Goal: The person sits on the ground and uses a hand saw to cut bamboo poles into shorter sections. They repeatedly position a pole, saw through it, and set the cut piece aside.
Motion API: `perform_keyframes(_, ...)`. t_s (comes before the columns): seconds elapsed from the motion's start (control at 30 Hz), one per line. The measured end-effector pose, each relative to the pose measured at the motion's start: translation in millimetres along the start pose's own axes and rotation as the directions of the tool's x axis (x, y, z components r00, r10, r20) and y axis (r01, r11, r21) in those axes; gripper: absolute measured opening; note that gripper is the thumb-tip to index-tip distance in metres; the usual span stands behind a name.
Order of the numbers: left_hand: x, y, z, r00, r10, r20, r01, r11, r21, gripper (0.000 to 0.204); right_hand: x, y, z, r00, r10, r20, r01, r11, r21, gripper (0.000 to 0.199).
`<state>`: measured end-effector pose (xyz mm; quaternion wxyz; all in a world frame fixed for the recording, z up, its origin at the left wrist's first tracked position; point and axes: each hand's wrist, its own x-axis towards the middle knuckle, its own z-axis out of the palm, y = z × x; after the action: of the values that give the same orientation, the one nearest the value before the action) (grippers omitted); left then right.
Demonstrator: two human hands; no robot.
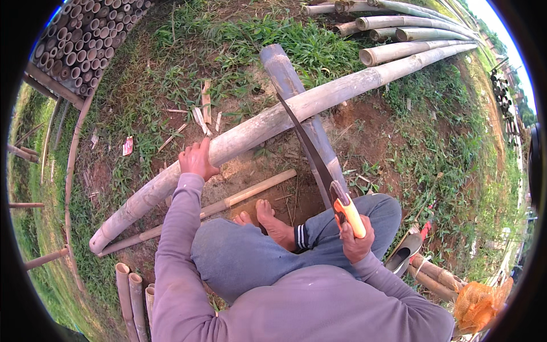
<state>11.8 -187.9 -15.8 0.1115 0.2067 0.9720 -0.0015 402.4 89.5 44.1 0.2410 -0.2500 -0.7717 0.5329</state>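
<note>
A long thick bamboo pole [268,122] runs from lower left to upper right across a shorter grey bamboo piece [285,77] that props it up. My left hand [196,159] presses on the long pole just left of the crossing. My right hand [356,236] grips the orange handle of a hand saw [310,148]. The saw's dark blade slants up and left, and its tip lies on the long pole at the crossing. I sit cross-legged, with a bare foot [272,222] beside a thin bamboo stick [228,202].
Stacked bamboo tubes [85,40] fill the upper left, and long poles [410,34] lie at the upper right. Short bamboo pieces [130,296] stand at the lower left. A sandal [404,251] and an orange net bag [478,305] sit on my right. Grass and bare dirt surround me.
</note>
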Motion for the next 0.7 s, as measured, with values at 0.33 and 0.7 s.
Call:
perform_keyframes(0.33,0.0,10.3,-6.5,0.999,-0.003,0.051,0.003,1.000,0.014,0.093,140.6,8.8,87.7,0.993,-0.114,-0.030,0.110,0.988,-0.112,0.019)
perform_keyframes(0.7,8.0,13.4,3.0,0.999,0.034,-0.024,-0.034,0.999,0.021,0.099,154.8,20.6,95.0,0.963,-0.245,-0.115,0.237,0.968,-0.077,0.020)
